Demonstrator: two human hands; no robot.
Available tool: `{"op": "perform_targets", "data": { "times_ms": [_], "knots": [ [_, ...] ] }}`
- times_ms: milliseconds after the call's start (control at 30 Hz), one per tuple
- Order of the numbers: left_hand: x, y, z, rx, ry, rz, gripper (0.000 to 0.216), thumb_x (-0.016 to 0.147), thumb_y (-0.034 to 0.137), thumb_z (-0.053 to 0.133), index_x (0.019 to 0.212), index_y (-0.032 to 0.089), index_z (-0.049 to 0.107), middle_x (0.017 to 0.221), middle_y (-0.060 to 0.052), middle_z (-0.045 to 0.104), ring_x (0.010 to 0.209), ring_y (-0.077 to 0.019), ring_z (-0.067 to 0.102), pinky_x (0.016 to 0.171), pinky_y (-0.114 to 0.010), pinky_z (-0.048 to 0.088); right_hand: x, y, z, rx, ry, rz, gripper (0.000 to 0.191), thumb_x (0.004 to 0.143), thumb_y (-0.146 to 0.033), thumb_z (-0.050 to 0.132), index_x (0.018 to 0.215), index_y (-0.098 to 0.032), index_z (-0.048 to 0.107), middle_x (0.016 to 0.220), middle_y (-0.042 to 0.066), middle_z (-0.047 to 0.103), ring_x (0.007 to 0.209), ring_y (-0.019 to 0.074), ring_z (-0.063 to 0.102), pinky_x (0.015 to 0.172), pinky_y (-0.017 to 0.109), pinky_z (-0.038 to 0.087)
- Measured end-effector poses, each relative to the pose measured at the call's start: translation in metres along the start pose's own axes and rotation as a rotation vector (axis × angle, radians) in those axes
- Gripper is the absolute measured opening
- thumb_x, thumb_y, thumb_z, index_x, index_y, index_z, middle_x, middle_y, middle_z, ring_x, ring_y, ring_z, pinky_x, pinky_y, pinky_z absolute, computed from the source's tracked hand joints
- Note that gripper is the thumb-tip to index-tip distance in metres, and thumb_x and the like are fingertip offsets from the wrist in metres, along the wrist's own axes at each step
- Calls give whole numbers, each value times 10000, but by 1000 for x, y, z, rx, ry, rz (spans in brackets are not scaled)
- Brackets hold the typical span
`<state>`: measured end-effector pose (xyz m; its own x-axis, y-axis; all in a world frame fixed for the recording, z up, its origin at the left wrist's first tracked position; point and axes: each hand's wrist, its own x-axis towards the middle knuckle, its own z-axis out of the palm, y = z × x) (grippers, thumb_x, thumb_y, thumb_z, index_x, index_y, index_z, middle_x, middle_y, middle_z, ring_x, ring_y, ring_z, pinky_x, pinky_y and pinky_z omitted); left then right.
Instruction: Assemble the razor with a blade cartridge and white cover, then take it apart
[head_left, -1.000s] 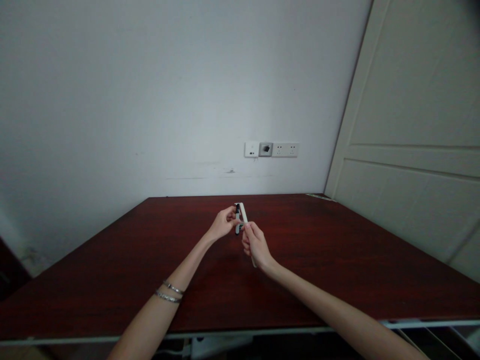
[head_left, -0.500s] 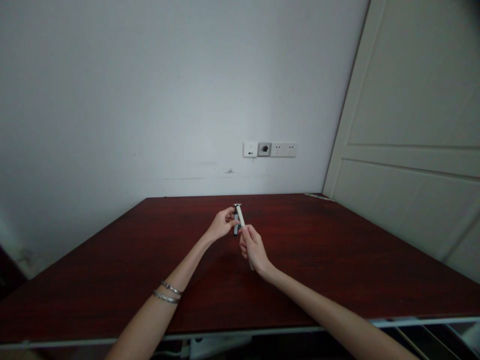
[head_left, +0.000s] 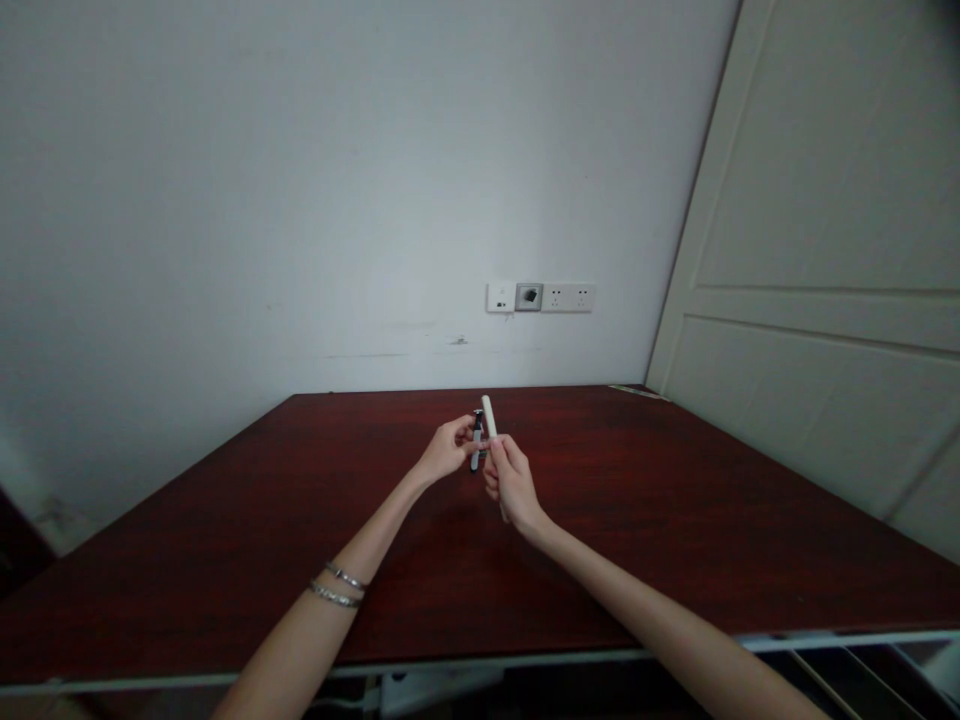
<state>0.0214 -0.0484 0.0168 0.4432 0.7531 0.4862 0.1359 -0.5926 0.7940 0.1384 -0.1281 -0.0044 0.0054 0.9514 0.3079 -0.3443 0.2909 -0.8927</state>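
Observation:
Both my hands meet above the middle of a dark red wooden table [head_left: 675,520]. My right hand [head_left: 510,485] is closed around a slim white stick-like object [head_left: 489,414] that points up and away from me. My left hand [head_left: 448,448] pinches a small dark piece [head_left: 476,440] with a black top, held upright right beside the white object. The two items are close together, almost touching. Two silver bracelets [head_left: 337,586] sit on my left forearm.
A white wall stands behind the table with a row of wall sockets [head_left: 541,297]. A pale panelled door [head_left: 825,280] runs along the right side. The table's near edge has a light metal rim [head_left: 480,665].
The white object has come away from the dark piece: my right hand lifted it slightly up and to the right, while my left hand kept the dark piece in place.

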Motion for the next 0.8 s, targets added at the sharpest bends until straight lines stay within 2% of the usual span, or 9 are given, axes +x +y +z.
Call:
{"op": "perform_targets", "data": {
  "times_ms": [133,233,367,433,500,567,667,733,800],
  "knots": [
    [1,0,0,-32,28,-35,178,663,104,586,835,127,546,691,16,538,630,-96,530,617,-211,431,-6,8,-2,-62,-85,92,341,780,-541,477,761,-204,422,487,-109,279,350,28,191,301,138,142],
    [2,-4,-1,-33,29,-39,205,672,96,573,874,130,558,758,-2,574,695,-115,563,675,-237,452,-10,2,-4,-113,-135,58,318,801,-512,465,776,-195,464,517,-92,315,361,31,230,315,153,157],
    [0,-6,-1,44,23,10,217,701,133,575,918,127,583,758,-9,589,695,-125,558,671,-244,452,5,-37,-18,-275,-141,-120,312,793,-471,504,778,-164,556,572,-47,418,430,50,349,370,182,235],
    [-1,-3,-1,76,23,50,212,716,148,570,927,134,592,783,-13,602,729,-135,561,697,-251,450,17,-61,-31,-363,-173,-179,312,785,-452,526,885,-164,591,553,-45,445,447,65,369,398,194,263],
    [-3,1,-2,100,14,95,208,727,142,558,931,144,599,827,-19,618,781,-145,568,745,-263,446,28,-81,-45,-470,-249,-208,413,790,-422,534,1120,-173,553,546,-49,479,453,75,376,418,200,277],
    [-3,5,-4,124,18,130,210,730,126,548,931,148,605,882,-29,629,835,-155,573,794,-273,436,36,-96,-57,-618,-353,-223,471,802,-395,529,1218,-174,520,553,-41,511,492,84,414,473,210,322],
    [-3,9,-8,169,32,147,212,737,114,537,933,143,614,931,-48,635,878,-166,572,830,-282,426,43,-110,-67,-805,-491,-228,423,822,-382,498,1188,-182,569,652,1,618,562,99,483,549,233,380],
    [-3,9,-10,199,29,145,212,737,113,538,931,141,621,927,-51,637,877,-169,570,835,-290,424,45,-117,-67,-876,-590,-228,373,819,-374,500,1123,-195,620,814,38,683,669,133,556,627,264,428],
    [-3,8,-10,217,30,138,211,734,113,545,926,143,627,915,-51,639,869,-170,570,831,-295,426,47,-122,-65,-900,-689,-223,328,808,-362,515,1072,-221,652,969,45,686,814,175,598,730,308,452]
  ]
}}
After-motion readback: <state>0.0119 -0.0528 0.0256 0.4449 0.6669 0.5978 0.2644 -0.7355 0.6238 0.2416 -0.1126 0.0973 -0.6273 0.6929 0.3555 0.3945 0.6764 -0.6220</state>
